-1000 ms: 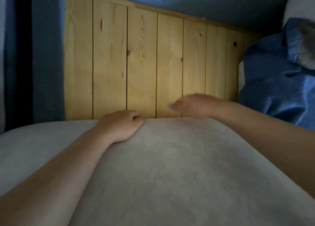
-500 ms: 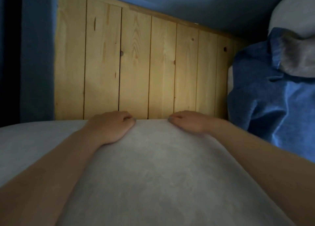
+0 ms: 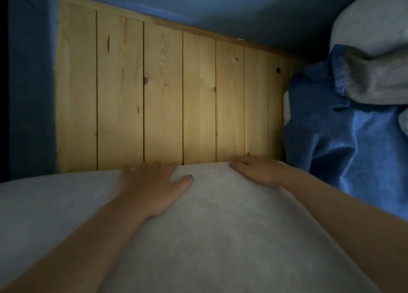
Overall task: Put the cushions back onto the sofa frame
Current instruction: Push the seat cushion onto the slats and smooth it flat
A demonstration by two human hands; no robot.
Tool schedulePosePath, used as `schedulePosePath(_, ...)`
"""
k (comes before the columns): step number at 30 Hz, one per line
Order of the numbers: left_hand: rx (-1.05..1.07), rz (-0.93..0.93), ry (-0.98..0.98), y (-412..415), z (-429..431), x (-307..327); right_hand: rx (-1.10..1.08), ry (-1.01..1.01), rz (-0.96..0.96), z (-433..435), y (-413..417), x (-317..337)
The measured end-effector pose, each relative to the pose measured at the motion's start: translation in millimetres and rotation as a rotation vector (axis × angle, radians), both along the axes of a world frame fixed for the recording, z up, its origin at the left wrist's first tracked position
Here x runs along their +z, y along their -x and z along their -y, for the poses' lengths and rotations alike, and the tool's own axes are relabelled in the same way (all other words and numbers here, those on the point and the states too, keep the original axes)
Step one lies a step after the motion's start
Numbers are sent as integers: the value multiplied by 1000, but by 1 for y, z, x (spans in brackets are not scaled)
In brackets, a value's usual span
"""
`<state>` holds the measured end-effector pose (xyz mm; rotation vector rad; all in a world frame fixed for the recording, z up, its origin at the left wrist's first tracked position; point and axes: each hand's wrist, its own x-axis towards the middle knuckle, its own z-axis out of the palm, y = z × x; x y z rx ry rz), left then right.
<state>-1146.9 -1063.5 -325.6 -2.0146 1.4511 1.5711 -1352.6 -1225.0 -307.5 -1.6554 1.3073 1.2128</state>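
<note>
A large grey cushion point(image 3: 220, 237) fills the lower half of the view, its far edge lying over the wooden slats of the sofa frame point(image 3: 163, 107). My left hand point(image 3: 152, 186) lies flat on the cushion near that far edge, fingers spread and thumb out to the right. My right hand point(image 3: 256, 171) also rests flat on the cushion's far edge, fingers pointing left. Neither hand holds anything.
A blue upholstered armrest point(image 3: 31, 89) rises at the left and a blue backrest point(image 3: 220, 8) runs along the top. At the right, a crumpled blue blanket point(image 3: 344, 142) lies under another grey cushion point(image 3: 373, 27).
My left hand has uncurled from gripping the cushion's edge to lying flat. My right hand came down onto the edge and shifted right. The cushion has slid farther over the slats.
</note>
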Motion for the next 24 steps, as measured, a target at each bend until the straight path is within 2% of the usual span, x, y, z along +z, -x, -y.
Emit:
schedulePosePath(2, -5, 33, -7, 1, 0, -1, -122, 165, 59, 16, 4, 2)
schedulePosePath(4, -15, 54, -21, 4, 0, -1, 72, 286, -10, 4, 10, 0)
schedulePosePath(6, -11, 64, -11, 6, 0, 1, 202, 148, -81, -7, 20, -6)
schedulePosePath(8, 8, 66, -4, 5, 0, 2, 89, 6, -103, 9, 21, -5)
schedulePosePath(9, 2, 70, 0, 4, 1, 2, 69, 11, -111, 18, 21, -2)
schedulePosePath(12, 4, 71, -20, 4, 4, 0, 275, 272, -138, 10, 30, -6)
schedulePosePath(13, 6, 70, -22, 4, 4, 1, 249, 242, -126, 5, 30, -6)
schedulePosePath(16, 11, 63, -2, 3, 5, 2, -49, 27, -141, 24, 30, -8)
schedulePosePath(17, 16, 57, 0, 2, 5, 1, -88, 57, -142, 33, 33, -7)
schedulePosePath(20, 36, 38, -26, 2, 5, -2, -15, 181, -185, 24, 44, -7)
schedulePosePath(24, 33, 47, 2, 1, 2, -2, -119, 101, -217, 30, 47, 4)
